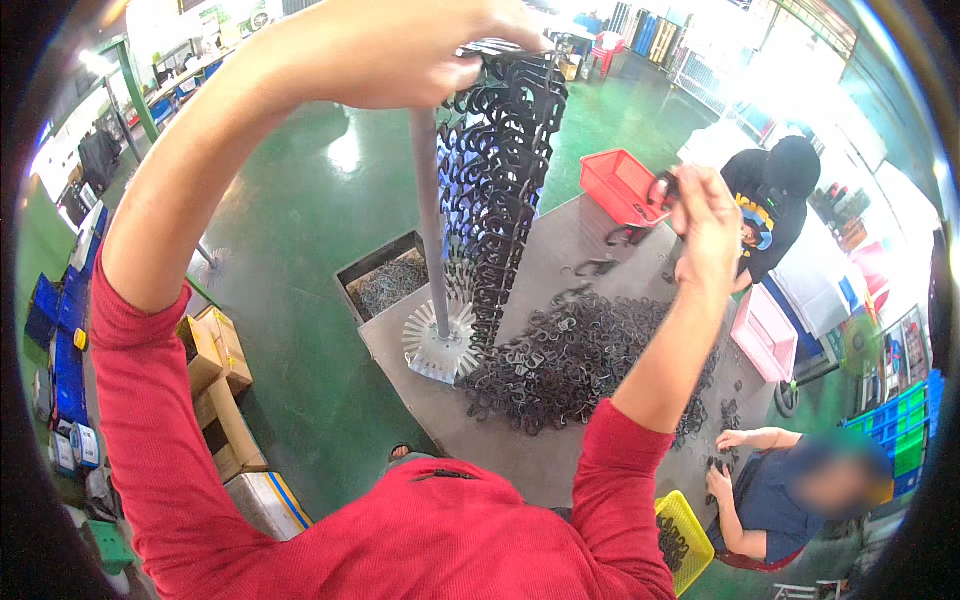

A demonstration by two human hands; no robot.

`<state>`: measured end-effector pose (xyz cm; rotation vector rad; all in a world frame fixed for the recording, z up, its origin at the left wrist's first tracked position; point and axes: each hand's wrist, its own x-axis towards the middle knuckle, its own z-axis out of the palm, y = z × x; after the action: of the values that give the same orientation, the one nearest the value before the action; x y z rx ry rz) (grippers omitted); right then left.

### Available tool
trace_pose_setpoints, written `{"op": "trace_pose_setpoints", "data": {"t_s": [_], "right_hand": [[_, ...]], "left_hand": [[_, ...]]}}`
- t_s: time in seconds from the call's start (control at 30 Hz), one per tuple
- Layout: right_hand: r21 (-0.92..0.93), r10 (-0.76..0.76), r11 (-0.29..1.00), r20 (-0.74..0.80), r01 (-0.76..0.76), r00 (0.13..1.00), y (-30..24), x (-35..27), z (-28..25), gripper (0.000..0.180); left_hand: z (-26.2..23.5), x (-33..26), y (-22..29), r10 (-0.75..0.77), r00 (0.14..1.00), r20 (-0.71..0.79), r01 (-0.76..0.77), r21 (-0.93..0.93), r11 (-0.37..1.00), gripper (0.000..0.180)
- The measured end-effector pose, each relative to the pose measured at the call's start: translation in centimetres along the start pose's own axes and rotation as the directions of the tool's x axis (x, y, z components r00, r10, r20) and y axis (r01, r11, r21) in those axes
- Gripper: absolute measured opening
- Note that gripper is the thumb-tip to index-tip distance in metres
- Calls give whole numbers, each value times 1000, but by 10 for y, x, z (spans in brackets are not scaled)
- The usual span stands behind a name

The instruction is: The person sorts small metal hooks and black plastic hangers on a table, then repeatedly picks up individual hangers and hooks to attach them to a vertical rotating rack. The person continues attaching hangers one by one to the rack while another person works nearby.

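Black clips hang densely on the stand at 12 o'clock; the big heap at 4 o'clock remains unhung. Your left hand curls up top, grip unclear; your right, at 2, pinches dark clips.

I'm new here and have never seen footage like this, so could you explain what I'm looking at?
There is no robot: this is one person's bare hands, seen by a wide fisheye camera on their head, which bends straight edges. The left hand is up at the top of a tall column of black C-shaped pieces; its exact grip is unclear. Beside it stands a grey pole with a toothed metal disc at its foot. The right hand holds a dark curved piece. On the grey table lies a large pile of similar pieces, with a red tray beyond. Two co-workers are at the right.
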<state>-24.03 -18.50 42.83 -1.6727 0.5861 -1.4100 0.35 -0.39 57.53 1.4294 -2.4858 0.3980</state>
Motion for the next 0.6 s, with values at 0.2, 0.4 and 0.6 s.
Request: {"op": "trace_pose_setpoints", "data": {"t_s": [0.2, 0.4, 0.6], "right_hand": [[-942, -71, 324, -116, -87, 991, 8, -6, -54, 33], [-447, -437, 808, -19, 383, 899, -30, -24, 81, 29], [-608, -673, 599, -29, 521, 739, -34, -14, 135, 15]], "left_hand": [[-9, -5, 9, -7, 999, 36, 5, 34, 999, 40], [-2, 14, 10, -21, 987, 161, -1, 135, 991, 31], [0, 17, 24, 50, 999, 17, -52, 139, 989, 19]]}}
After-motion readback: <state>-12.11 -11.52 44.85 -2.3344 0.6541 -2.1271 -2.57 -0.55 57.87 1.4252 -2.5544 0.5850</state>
